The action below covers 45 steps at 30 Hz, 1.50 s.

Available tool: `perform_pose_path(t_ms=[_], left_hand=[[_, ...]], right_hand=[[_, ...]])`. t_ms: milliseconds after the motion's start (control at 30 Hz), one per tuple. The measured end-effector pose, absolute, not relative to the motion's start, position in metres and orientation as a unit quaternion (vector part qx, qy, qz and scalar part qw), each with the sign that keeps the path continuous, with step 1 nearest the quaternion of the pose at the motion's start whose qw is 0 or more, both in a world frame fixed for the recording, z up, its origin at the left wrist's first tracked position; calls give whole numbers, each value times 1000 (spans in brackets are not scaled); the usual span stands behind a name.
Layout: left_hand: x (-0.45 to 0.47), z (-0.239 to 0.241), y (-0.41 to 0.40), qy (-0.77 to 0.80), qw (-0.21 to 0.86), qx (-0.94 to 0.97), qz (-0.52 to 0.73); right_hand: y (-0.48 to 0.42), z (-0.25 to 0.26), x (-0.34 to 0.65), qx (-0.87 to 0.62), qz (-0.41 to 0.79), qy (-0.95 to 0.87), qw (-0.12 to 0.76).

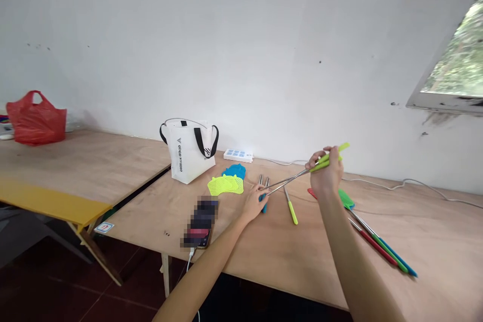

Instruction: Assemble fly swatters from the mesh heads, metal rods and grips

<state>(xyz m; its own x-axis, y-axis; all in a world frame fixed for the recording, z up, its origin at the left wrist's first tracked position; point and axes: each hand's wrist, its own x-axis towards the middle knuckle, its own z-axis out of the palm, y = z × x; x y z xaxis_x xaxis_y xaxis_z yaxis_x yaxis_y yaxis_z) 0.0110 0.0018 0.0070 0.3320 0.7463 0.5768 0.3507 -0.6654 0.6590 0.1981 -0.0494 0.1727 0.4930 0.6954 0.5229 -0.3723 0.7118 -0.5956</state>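
Note:
My right hand (326, 173) is raised over the table, its fingers wrapped round yellow-green-handled telescopic rods (290, 179), at least two. Their thin metal shafts cross and slant down to my left hand (255, 204), whose fingers are closed at the shaft tips. Under the left fingers lie blue-handled rods (264, 208), partly hidden. Between the hands, a single yellow-green-handled rod (292, 213) rests on the wood. Yellow-green mesh fly swatter heads (225, 185) overlap beyond my left hand, with blue swatter heads (234, 170) behind them.
Right of my right arm lie red, green and blue swatter rods (388, 249) and a green swatter head (345, 198). A phone (202, 219) on a cable lies at left. Behind stand a white bag (188, 153) and power strip (238, 155). A red bag (37, 121) sits on the neighbouring table.

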Motion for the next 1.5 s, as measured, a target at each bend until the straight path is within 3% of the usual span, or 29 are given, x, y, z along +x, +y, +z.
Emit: perform_pose_path(t_ms=[133, 400, 633, 967, 1200, 1500], left_hand=[[6, 5, 12, 405, 175, 747, 497], [-1, 0, 18, 426, 169, 721, 519], [1, -4, 21, 428, 174, 722, 515], [1, -6, 24, 429, 190, 734, 491], [1, -7, 26, 440, 204, 729, 484], [3, -8, 23, 439, 211, 730, 479]], right_hand=[[-51, 200, 192, -268, 317, -478, 774], [-45, 155, 168, -325, 400, -544, 663], [-49, 168, 173, -277, 474, -559, 622], [-55, 160, 151, -295, 410, -551, 664], [-60, 126, 156, -314, 415, -517, 680], [-61, 110, 150, -331, 400, -531, 670]])
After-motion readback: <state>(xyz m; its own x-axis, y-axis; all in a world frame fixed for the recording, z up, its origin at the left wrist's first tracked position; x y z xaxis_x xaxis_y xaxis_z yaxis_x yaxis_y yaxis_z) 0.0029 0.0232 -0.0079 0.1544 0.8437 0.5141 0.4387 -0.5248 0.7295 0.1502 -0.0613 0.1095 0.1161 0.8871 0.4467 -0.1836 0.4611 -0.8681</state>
